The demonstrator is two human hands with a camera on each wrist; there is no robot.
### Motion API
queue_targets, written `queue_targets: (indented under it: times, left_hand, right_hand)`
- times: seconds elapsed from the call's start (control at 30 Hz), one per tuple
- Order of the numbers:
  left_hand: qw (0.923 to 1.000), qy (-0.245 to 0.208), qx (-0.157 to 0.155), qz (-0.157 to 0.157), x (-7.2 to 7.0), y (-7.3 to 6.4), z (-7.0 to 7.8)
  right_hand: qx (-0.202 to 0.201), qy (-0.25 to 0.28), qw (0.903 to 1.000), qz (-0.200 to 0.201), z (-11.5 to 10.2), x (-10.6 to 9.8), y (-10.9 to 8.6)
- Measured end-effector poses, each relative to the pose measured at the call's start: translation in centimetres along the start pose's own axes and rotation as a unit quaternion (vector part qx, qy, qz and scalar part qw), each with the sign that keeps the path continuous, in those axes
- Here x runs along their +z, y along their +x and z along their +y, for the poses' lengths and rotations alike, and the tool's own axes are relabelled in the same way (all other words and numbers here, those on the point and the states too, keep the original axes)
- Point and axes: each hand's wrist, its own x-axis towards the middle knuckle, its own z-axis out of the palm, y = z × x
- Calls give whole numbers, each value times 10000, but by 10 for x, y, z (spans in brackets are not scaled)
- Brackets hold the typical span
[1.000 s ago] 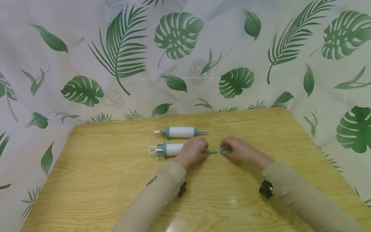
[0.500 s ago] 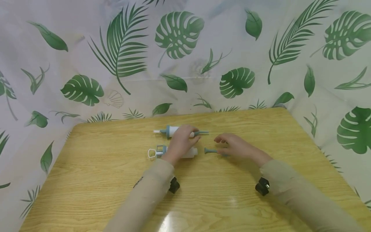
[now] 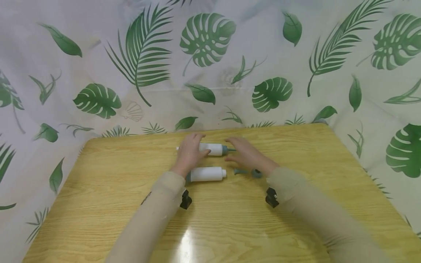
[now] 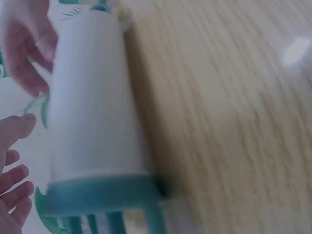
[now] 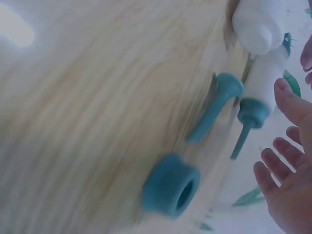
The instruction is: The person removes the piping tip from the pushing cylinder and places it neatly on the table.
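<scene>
Two white syringe-like tubes with teal fittings lie side by side on the table. The far tube (image 3: 213, 149) has a thin teal nozzle attached at its right end. My left hand (image 3: 190, 153) is over its left part, fingers spread, and my right hand (image 3: 247, 153) hovers around its nozzle end with thumb and fingers apart. Neither is seen to grip it. The near tube (image 3: 207, 174) shows a bare white tip; its handle end is hidden under my left wrist. To its right lie a loose teal nozzle (image 5: 212, 109) and a teal ring cap (image 5: 168, 187).
The wood-grain table (image 3: 98, 204) meets a leaf-print curtain (image 3: 158, 109) along its back edge. Light glares off the tabletop near the front. A small black camera sits on each wrist.
The right hand has let go of the ring cap, now on the table. My left hand has left the near tube, its nozzle now detached. Both hands have moved to the far tube.
</scene>
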Motion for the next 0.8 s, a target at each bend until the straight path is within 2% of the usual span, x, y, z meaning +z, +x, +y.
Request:
queue_targets:
  times: [0.2,0.33,0.57,0.8]
  left_hand:
    - [9964,608,22,-594,4,3,-4]
    - [9934,778,-39,-844,6,5,-5]
    - [9936,629,-84,-934,12,4,-7]
    - [9943,700,26,-807,16,3,-9]
  right_hand:
    - [170,9,9998,-38,-4,11,21]
    - [179,-29,9998,41,-2,18,25]
    - [341,206,9992,39,2,27,30]
    - [463,357,9982,96,2,32,33]
